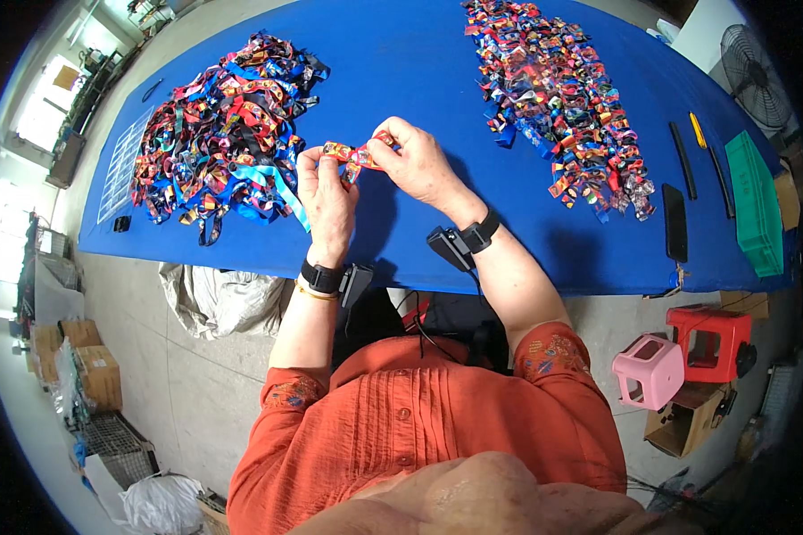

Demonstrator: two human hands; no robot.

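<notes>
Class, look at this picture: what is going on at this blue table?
A person in an orange top holds one colourful ribbon piece between both hands, the left hand and right hand, above the blue table. A tangled ribbon heap lies to the left; a pile of small finished-looking pieces lies to the right.
</notes>
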